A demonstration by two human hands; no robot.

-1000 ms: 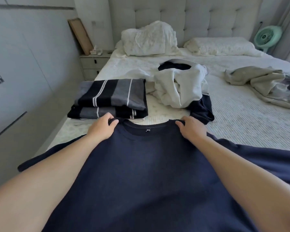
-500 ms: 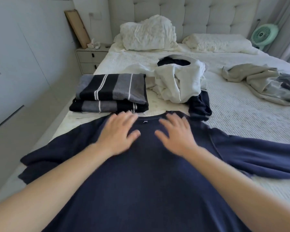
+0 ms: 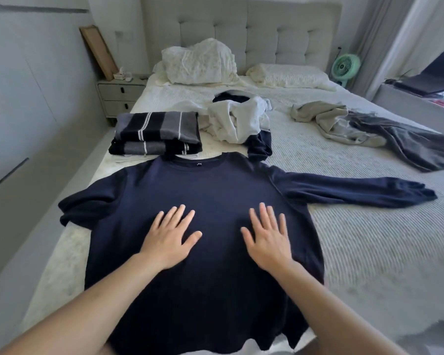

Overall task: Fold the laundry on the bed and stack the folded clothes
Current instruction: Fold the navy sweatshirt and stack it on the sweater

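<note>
A navy long-sleeved top [image 3: 210, 198] lies flat, front up, on the near part of the bed [image 3: 356, 242], collar toward the headboard; its right sleeve stretches out straight across the cover, while the left sleeve is bunched at the bed's edge. The left hand [image 3: 168, 235] and the right hand [image 3: 268, 237] both rest palm-down on the chest of the top, fingers straight and spread, holding nothing. Just beyond the collar sits a stack of folded striped clothes [image 3: 155, 137], and beside it a loose heap of white laundry [image 3: 237, 119] with a dark garment [image 3: 259, 147] partly buried beneath, so its shape cannot be made out. Farther right, a beige garment [image 3: 328, 121] and a grey garment [image 3: 410, 144] lie crumpled and overlapping. Pillows [image 3: 200, 62] lean at the headboard; a nightstand [image 3: 121, 94] and a green fan [image 3: 346, 66] flank the bed. The top's hem is cut off below by the forearms.
</note>
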